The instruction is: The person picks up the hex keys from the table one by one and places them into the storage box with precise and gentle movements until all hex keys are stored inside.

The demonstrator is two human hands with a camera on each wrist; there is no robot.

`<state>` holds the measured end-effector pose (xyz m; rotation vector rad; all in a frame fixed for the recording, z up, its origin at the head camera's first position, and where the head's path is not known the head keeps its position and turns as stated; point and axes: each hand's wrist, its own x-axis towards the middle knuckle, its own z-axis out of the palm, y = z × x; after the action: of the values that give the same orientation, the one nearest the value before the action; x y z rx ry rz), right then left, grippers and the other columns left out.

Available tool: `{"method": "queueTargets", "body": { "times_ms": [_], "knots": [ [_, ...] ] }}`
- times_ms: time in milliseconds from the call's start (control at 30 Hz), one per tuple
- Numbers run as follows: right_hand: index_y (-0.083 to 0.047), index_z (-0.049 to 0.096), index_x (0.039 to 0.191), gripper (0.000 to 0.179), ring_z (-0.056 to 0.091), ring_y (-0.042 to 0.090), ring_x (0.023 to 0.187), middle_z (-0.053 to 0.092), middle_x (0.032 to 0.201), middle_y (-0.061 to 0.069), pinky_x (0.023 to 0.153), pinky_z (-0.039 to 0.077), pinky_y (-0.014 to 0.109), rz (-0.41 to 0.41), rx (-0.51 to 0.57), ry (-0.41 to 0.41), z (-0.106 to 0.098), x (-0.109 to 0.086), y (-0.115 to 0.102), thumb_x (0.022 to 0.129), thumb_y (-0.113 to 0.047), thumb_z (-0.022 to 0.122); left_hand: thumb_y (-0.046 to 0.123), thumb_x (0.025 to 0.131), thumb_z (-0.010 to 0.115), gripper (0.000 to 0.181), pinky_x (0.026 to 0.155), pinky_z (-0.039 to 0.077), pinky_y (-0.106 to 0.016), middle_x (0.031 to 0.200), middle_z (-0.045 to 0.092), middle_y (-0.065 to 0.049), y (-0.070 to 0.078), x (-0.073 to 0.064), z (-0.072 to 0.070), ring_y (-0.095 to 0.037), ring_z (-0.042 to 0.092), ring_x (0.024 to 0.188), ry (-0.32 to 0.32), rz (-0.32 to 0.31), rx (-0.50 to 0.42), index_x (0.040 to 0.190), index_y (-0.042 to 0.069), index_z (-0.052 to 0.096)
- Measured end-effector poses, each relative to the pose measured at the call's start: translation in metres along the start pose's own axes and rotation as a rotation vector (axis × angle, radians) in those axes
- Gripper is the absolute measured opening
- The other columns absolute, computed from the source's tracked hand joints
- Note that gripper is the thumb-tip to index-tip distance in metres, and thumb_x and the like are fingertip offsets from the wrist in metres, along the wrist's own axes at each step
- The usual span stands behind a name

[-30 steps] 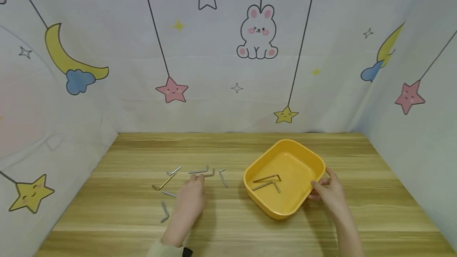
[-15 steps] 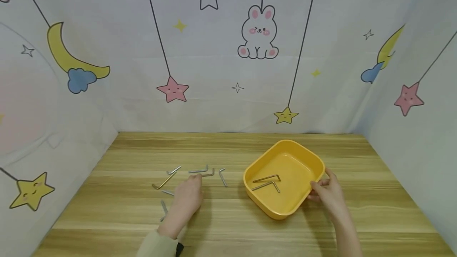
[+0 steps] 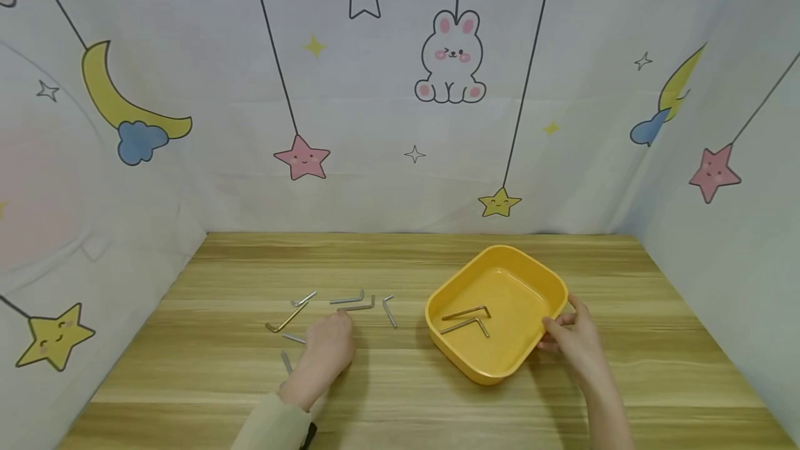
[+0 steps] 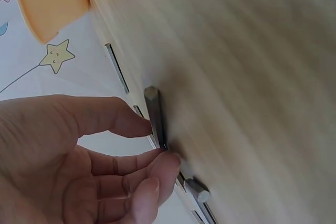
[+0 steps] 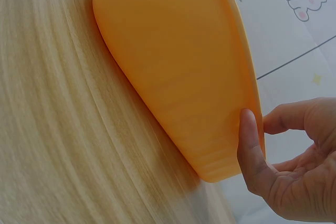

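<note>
My left hand (image 3: 326, 349) is low over the left half of the table. Its thumb and index finger pinch a dark hex key (image 4: 153, 109), seen in the left wrist view; the hand hides those fingertips in the head view. Just beyond the knuckles lies a bronze hex key (image 3: 357, 307), with a silver hex key (image 3: 346, 300) close behind it. My right hand (image 3: 578, 342) grips the right side of a yellow plastic tray (image 3: 459, 361), as the right wrist view confirms. Two bronze-looking hex keys (image 3: 465, 312) lie inside the tray.
More loose hex keys surround the left hand: a silver one (image 3: 390, 312) to the right, a brass-coloured one (image 3: 289, 317) and a small silver one (image 3: 305, 298) to the left. Others (image 3: 287, 361) are partly covered by the hand. Patterned cloth (image 3: 375, 200) borders the wooden table (image 3: 400, 401).
The left hand has drawn back slightly towards the near left, and the bronze hex key beyond it now shows in full. The right hand and the tray stay put.
</note>
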<state>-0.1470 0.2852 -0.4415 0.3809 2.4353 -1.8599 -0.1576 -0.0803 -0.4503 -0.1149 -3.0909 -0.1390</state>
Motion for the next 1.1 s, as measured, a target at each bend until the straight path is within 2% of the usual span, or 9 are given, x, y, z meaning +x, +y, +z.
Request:
{"method": "queueTargets", "body": {
  "times_ms": [167,333,533,767,900,1100],
  "knots": [
    [0.002,-0.008,0.151,0.081,0.060,0.005,0.065,0.042,0.096,0.009,0.064,0.058,0.024,-0.004,0.002,-0.003,-0.0002,-0.0002,0.0000,0.095,-0.001,0.050,0.002,0.082,0.060,0.012,0.043,0.033,-0.024,0.057,0.043,-0.002,0.0003,0.0037,0.0023,-0.014,0.040,0.050,-0.043,-0.027,0.011,0.071,0.002,0.055],
    [0.001,-0.008,0.152,0.081,0.060,0.005,0.065,0.042,0.096,0.008,0.065,0.058,0.023,-0.005,0.002,0.002,-0.0003,-0.0010,-0.0006,0.095,-0.001,0.049,0.002,0.082,0.061,0.007,0.045,0.039,-0.027,0.062,0.048,-0.003,0.0021,0.0066,0.0024,-0.015,0.045,0.053,-0.076,-0.030,0.029,0.075,0.002,0.059],
    [0.000,-0.008,0.152,0.081,0.059,0.005,0.067,0.041,0.097,0.008,0.066,0.058,0.024,-0.004,0.004,0.002,-0.0001,-0.0007,0.0002,0.095,-0.002,0.050,0.004,0.081,0.062,0.006,0.048,0.044,-0.030,0.065,0.052,-0.004,0.0049,0.0071,0.0008,-0.016,0.047,0.056,-0.088,-0.025,0.059,0.076,0.001,0.061],
    [0.001,-0.008,0.151,0.081,0.059,0.005,0.067,0.041,0.097,0.009,0.066,0.058,0.024,-0.007,-0.003,0.004,-0.0009,-0.0007,0.0008,0.095,-0.002,0.050,0.004,0.079,0.062,0.004,0.047,0.040,-0.027,0.065,0.052,-0.004,0.0052,0.0064,-0.0002,-0.016,0.046,0.055,-0.100,-0.013,0.057,0.077,0.000,0.061],
    [0.002,-0.008,0.151,0.081,0.059,0.005,0.066,0.042,0.096,0.009,0.065,0.058,0.024,-0.008,-0.008,0.010,-0.0019,-0.0006,0.0009,0.095,-0.002,0.050,0.003,0.078,0.063,0.004,0.046,0.037,-0.026,0.063,0.050,-0.004,0.0061,0.0053,-0.0019,-0.015,0.044,0.054,-0.090,-0.002,0.053,0.075,0.001,0.061],
    [0.003,-0.006,0.151,0.080,0.059,0.005,0.066,0.042,0.093,0.008,0.065,0.058,0.024,-0.012,0.007,0.017,-0.0007,0.0000,0.0000,0.094,0.000,0.050,0.003,0.075,0.064,0.004,0.048,0.046,-0.033,0.065,0.054,-0.006,0.0042,0.0039,-0.0017,-0.018,0.051,0.056,-0.049,-0.004,0.047,0.075,0.001,0.060]
  ]
}}
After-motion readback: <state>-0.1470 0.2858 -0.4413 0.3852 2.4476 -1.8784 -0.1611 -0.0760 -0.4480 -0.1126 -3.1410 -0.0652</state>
